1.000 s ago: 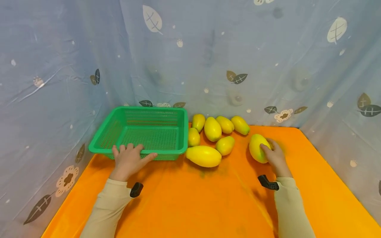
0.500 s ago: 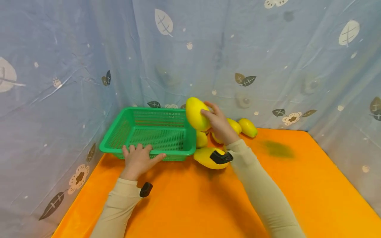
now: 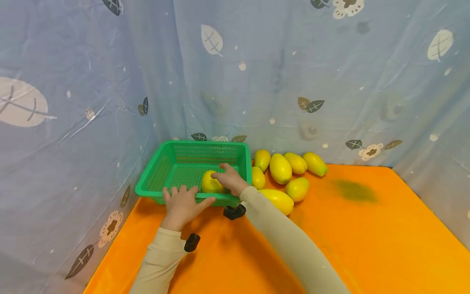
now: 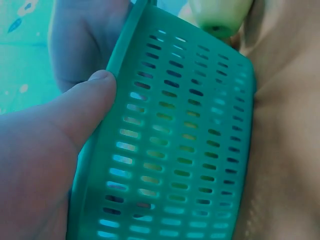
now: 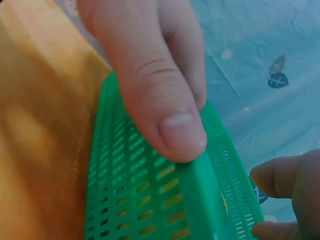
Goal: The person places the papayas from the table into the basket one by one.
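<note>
Fruit (image 3: 209,184) beneath parted right grip (image 3: 231,179)

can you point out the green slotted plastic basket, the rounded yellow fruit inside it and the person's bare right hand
Green slotted plastic basket (image 3: 205,152): head view, far inner wall
Rounded yellow fruit (image 3: 210,185): head view, uncovered side
Bare right hand (image 3: 232,179): head view, back of the hand

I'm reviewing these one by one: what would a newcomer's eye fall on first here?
Probably the green basket, left of centre in the head view, with the left hand on its near rim. Inside it, a yellow fruit shows at the right hand. More loose fruits cluster just right of the basket on the orange table.
</note>
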Demonstrator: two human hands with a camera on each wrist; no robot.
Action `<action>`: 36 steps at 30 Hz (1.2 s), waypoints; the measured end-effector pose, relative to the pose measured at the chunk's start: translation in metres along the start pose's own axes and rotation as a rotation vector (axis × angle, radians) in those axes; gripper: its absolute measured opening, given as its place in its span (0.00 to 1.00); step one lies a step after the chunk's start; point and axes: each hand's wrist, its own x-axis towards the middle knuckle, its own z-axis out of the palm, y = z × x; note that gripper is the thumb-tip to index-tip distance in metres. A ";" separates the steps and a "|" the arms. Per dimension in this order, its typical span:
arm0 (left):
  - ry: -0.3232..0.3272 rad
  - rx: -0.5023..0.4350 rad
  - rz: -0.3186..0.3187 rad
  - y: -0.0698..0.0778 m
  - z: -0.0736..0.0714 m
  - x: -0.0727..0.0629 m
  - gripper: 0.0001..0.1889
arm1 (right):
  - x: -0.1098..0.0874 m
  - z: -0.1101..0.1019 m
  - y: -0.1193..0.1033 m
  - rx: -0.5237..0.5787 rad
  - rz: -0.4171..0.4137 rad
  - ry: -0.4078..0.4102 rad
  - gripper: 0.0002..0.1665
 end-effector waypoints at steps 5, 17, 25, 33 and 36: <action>0.002 -0.016 0.010 0.006 -0.002 0.004 0.43 | -0.006 -0.010 -0.001 -0.031 -0.027 0.010 0.39; -0.042 -0.035 0.012 0.010 -0.001 0.004 0.44 | -0.041 -0.079 -0.017 -0.054 -0.157 0.177 0.37; -0.037 -0.037 0.018 0.003 -0.002 0.000 0.44 | -0.083 -0.195 -0.010 -0.050 -0.150 0.381 0.40; -0.025 -0.033 0.026 -0.002 -0.003 -0.004 0.44 | -0.109 -0.251 0.035 0.037 -0.060 0.503 0.43; -0.026 -0.024 0.028 0.000 -0.002 -0.004 0.44 | -0.112 -0.255 0.059 0.096 -0.036 0.489 0.45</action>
